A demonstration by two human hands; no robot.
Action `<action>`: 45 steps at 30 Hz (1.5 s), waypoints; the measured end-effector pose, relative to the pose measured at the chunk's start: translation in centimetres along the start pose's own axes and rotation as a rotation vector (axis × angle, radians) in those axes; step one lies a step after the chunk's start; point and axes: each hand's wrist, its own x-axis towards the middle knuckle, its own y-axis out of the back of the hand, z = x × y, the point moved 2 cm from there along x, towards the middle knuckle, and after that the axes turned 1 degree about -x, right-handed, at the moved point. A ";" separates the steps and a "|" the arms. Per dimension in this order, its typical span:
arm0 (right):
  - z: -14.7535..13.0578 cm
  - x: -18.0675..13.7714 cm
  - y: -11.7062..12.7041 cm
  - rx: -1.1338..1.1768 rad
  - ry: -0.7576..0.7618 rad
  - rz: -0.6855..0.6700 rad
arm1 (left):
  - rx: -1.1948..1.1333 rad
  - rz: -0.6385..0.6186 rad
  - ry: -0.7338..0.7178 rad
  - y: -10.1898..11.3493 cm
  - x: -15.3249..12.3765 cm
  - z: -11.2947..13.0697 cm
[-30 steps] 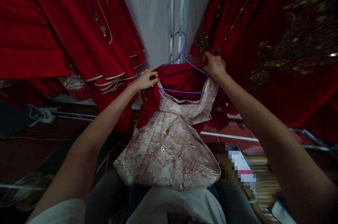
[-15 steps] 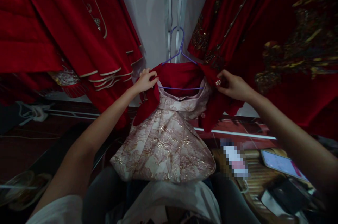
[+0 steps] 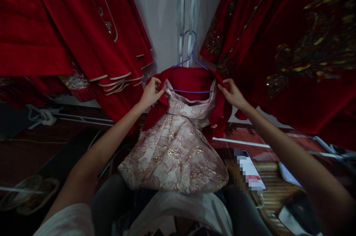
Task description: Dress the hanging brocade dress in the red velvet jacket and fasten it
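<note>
- Left hand [image 3: 151, 93]: fingers curled and pinched on the left front edge of the jacket [image 3: 191, 79], at shoulder height.
- Right hand [image 3: 233, 94]: fingers closed on the jacket's right front edge, level with the left hand. The fingertips are partly lost in the fold of cloth.
- Jacket: red, stretched between the two hands and draped over the hanger [image 3: 191, 59]. Each front panel hangs down just below its grip.
- Dress [image 3: 175, 147]: pale gold-patterned brocade, hung inside the jacket. The neckline lies between the hands, and the skirt flares down towards the person's lap, where its hem is in shadow.
- Hanger: purple wire. The hook and crossbar are visible, but the jacket covers the shoulders. What the hook hangs from cannot be made out against the wall [image 3: 164, 9].
- Left robes [image 3: 69, 24] and right robes [image 3: 292, 43]: red with gold trim, flanking the jacket and cut off by the picture edges.
- Phone [image 3: 249, 171]: lower right, well below the right hand. The screen is blurred and the surroundings are too dark to read.
</note>
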 end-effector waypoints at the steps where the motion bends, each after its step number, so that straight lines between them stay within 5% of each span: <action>1: 0.1 0.0 -0.6 0.027 -0.005 0.051 | -0.005 0.044 0.021 -0.2 -0.2 0.2; 12: 0.8 -1.1 -3.9 0.194 -0.119 0.121 | 0.198 0.119 0.047 -0.1 0.0 0.9; 18: -4.4 0.1 -9.6 0.359 0.077 -0.036 | -0.088 -0.007 -0.012 -5.1 1.0 4.9; 22: -7.3 -0.5 -12.5 0.328 0.205 -0.086 | -0.331 -0.004 0.014 -7.8 -0.2 5.0; 29: -7.0 -2.1 -12.4 0.357 0.175 -0.069 | -0.616 0.256 0.113 -7.5 -2.0 5.0; 38: -5.1 -2.0 -12.1 0.643 0.046 0.028 | -0.804 0.245 0.106 -8.2 -2.8 5.3; 45: -5.4 -2.1 -11.5 0.625 0.039 0.021 | -0.742 0.174 0.177 -8.4 -2.0 4.5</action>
